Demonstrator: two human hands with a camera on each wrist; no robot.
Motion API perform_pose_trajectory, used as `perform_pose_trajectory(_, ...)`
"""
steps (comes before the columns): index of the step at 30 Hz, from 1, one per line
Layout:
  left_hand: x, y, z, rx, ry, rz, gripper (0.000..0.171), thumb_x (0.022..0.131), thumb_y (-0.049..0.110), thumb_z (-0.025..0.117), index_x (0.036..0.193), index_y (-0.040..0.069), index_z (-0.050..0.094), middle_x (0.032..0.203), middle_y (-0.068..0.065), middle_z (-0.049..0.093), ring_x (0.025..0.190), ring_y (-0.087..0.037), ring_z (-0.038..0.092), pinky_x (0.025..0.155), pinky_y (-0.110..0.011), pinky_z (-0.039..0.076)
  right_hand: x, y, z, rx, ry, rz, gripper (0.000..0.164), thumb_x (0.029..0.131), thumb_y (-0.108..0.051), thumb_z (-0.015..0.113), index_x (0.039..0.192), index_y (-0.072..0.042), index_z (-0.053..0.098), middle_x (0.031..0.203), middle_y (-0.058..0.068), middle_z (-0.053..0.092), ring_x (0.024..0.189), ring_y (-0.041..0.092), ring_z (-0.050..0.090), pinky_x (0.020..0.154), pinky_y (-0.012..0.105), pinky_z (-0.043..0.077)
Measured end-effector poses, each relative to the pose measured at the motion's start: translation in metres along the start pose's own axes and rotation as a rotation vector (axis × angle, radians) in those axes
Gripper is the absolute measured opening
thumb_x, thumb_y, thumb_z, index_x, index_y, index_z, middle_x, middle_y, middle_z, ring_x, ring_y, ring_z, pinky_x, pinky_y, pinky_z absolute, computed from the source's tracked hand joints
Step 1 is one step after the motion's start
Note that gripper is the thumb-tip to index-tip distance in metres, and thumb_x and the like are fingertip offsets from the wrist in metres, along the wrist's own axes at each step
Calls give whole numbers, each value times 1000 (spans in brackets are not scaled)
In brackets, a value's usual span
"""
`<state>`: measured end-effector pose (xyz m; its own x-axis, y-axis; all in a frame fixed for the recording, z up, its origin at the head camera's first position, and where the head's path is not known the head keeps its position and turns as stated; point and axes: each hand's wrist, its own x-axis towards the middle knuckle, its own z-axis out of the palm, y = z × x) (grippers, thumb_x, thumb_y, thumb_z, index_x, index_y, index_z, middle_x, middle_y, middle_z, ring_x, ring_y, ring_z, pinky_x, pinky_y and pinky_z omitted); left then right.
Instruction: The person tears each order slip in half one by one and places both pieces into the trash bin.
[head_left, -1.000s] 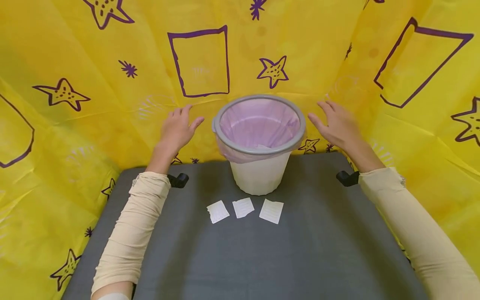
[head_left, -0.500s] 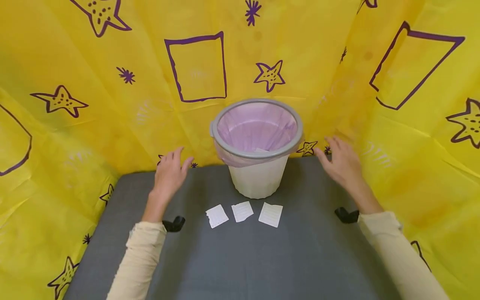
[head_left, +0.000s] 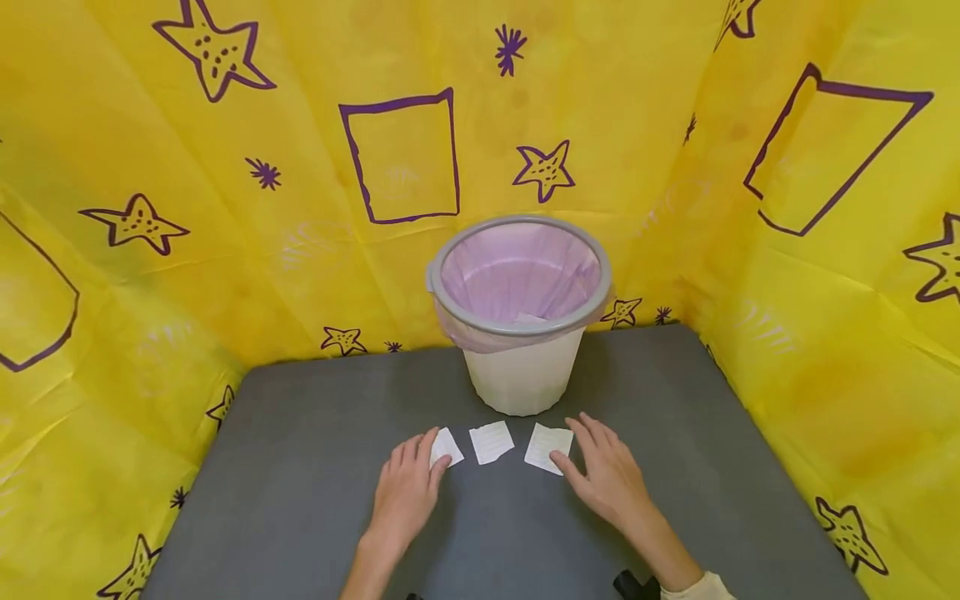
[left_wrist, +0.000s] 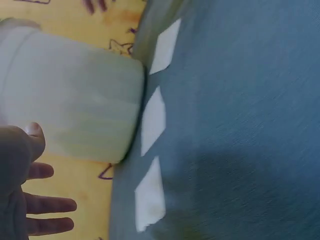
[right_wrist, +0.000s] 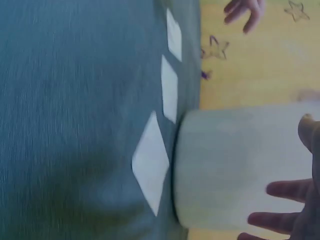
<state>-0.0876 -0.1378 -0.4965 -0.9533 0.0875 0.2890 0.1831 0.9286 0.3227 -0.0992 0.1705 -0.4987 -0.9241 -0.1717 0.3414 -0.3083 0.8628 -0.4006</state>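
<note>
Three small torn squares of white paper lie in a row on the grey table. My left hand (head_left: 405,487) is over the left paper piece (head_left: 447,448) in the head view and partly hides it. Beside the right paper piece (head_left: 547,448) is my right hand (head_left: 609,479), its thumb overlapping that piece's edge. Between them sits the middle paper piece (head_left: 492,442), which neither hand touches. Both wrist views show spread fingers with a gap to the paper, the left fingers (left_wrist: 52,204) and the right fingers (right_wrist: 275,220) alike holding nothing.
Just behind the papers stands a white waste bin (head_left: 521,379) with a grey rim and a pinkish liner; something pale lies inside. The grey table (head_left: 315,467) ends at yellow patterned cloth walls (head_left: 300,275) at the back and sides.
Both hands have come down and back from either side of the bin, moving inward to the outer paper pieces. The head view has tilted up slightly. Bin and papers stay put.
</note>
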Motion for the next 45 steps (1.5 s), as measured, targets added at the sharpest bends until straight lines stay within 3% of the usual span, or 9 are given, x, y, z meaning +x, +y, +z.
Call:
perform_pose_trajectory(4, -10, 5, 8, 2, 30, -9, 42, 96, 29, 58, 134, 12, 53, 122, -15, 62, 114, -36, 56, 90, -53, 46, -1, -20, 19, -12, 54, -63, 60, 88, -48, 63, 134, -11, 54, 135, 17, 56, 121, 37, 55, 91, 56, 47)
perform_pose_trajectory(7, -10, 1, 11, -5, 5, -31, 42, 96, 29, 59, 133, 11, 54, 121, -15, 62, 114, -37, 56, 89, -54, 47, 3, -34, 35, -21, 20, -163, 62, 87, -48, 64, 134, -9, 54, 132, 19, 57, 119, 37, 56, 91, 53, 49)
perform_pose_trajectory(14, 26, -3, 27, 50, -83, -75, 48, 98, 35, 54, 140, 13, 47, 128, -23, 57, 120, -42, 52, 91, -57, 46, 50, -72, 82, -215, -60, -366, 62, 90, -58, 55, 135, -15, 53, 133, 14, 58, 118, 32, 59, 91, 43, 52)
perform_pose_trajectory(19, 28, 0, 35, 37, -144, -69, 49, 97, 34, 56, 140, 14, 47, 131, -24, 55, 122, -43, 51, 91, -58, 47, 56, -75, 95, -265, -109, -342, 63, 88, -60, 57, 134, -17, 55, 132, 11, 60, 116, 30, 60, 89, 42, 54)
perform_pose_trajectory(23, 29, -13, 43, 52, -134, -91, 47, 96, 32, 58, 138, 13, 49, 128, -24, 57, 119, -43, 53, 87, -58, 48, 65, -80, 107, -283, -116, -371, 62, 88, -58, 60, 133, -16, 55, 130, 12, 61, 115, 30, 61, 88, 42, 54)
perform_pose_trajectory(27, 55, -26, 46, 38, -228, -167, 48, 98, 31, 56, 141, 12, 45, 130, -25, 54, 120, -44, 50, 90, -59, 46, 91, -92, 123, -345, -136, -401, 57, 87, -53, 64, 128, -15, 56, 124, 9, 62, 112, 26, 61, 87, 41, 53)
perform_pose_trajectory(32, 80, -24, 44, 44, -319, -196, 48, 97, 24, 57, 141, 9, 44, 129, -25, 53, 119, -43, 49, 92, -58, 45, 110, -104, 137, -384, -265, -343, 50, 88, -49, 65, 124, -15, 56, 117, 5, 60, 112, 24, 58, 89, 41, 50)
perform_pose_trajectory(37, 72, -26, 52, 60, -307, -174, 33, 90, 14, 67, 119, 1, 58, 114, -24, 54, 104, -40, 51, 79, -52, 50, 106, -106, 147, -370, -333, -328, 41, 86, -43, 70, 115, -16, 60, 113, 4, 60, 109, 24, 59, 87, 40, 50)
perform_pose_trajectory(45, 64, -38, 74, 2, -186, -129, 18, 80, 4, 73, 86, -2, 57, 94, -23, 54, 87, -40, 53, 74, -47, 49, 103, -111, 150, -292, -435, -239, 36, 84, -35, 73, 112, -18, 57, 114, 5, 58, 108, 26, 57, 86, 43, 48)
